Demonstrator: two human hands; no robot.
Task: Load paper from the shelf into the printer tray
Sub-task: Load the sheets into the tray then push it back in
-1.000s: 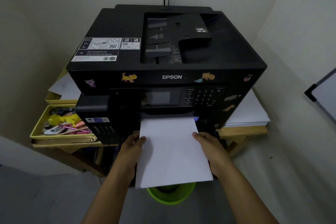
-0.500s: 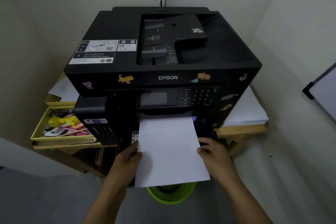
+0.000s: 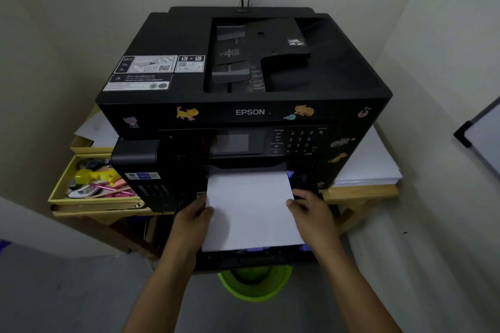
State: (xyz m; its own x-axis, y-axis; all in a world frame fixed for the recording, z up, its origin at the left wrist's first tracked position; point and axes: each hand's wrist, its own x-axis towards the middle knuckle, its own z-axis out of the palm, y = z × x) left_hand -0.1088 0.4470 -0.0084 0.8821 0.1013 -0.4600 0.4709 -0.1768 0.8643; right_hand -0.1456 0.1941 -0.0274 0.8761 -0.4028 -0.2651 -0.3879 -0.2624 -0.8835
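Note:
A black Epson printer (image 3: 243, 84) stands on a wooden shelf. Its paper tray (image 3: 257, 258) is pulled out at the front, low down. A white stack of paper (image 3: 250, 211) lies in the tray, its far end under the printer's front. My left hand (image 3: 193, 215) grips the paper's left edge with the thumb on top. My right hand (image 3: 311, 211) holds the right edge the same way. More white paper (image 3: 370, 165) is stacked on the shelf to the right of the printer.
A yellow box (image 3: 62, 186) with pens and small items sits left of the printer. A green mesh bin (image 3: 255, 285) stands on the floor below the tray. Walls close in on both sides; a whiteboard corner (image 3: 481, 130) shows at right.
The paper has slid further into the tray and now lies flatter, so the tray's front rim shows. Both hands moved with it along the sheet's edges.

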